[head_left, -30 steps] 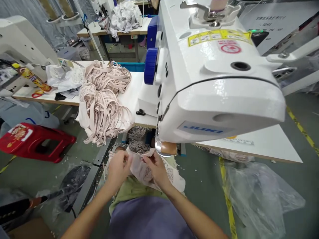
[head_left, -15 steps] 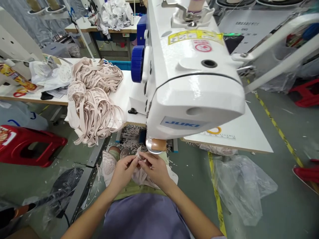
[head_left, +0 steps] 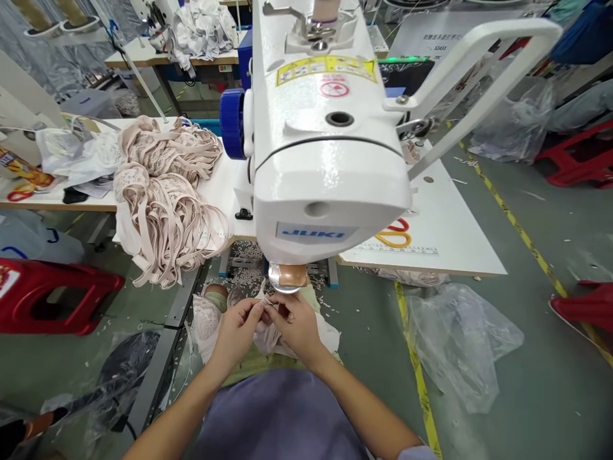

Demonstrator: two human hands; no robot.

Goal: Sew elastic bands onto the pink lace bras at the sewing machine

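Over my lap lies a pale pink lace bra [head_left: 207, 319], with its cup to the left and fabric spread below my hands. My left hand [head_left: 239, 322] pinches a small edge of it between thumb and fingertips. Close against it, my right hand [head_left: 295, 324] has its fingers closed on the same spot, and the fingers partly hide what they grip. Both hands are just below the head of a white sewing machine [head_left: 330, 185], near its round metal and copper-coloured lower end [head_left: 287, 277].
A heap of pale pink bras [head_left: 163, 211] hangs over the table's left side. Scissors with orange and red handles [head_left: 395, 238] lie on the white tabletop [head_left: 460, 236] at right. A red stool [head_left: 52, 294] stands left; a clear plastic bag [head_left: 460, 345] lies on the floor.
The view has shifted right, so the machine appears farther left and more of the scissors shows. My hands keep nearly the same pinch on the bra.
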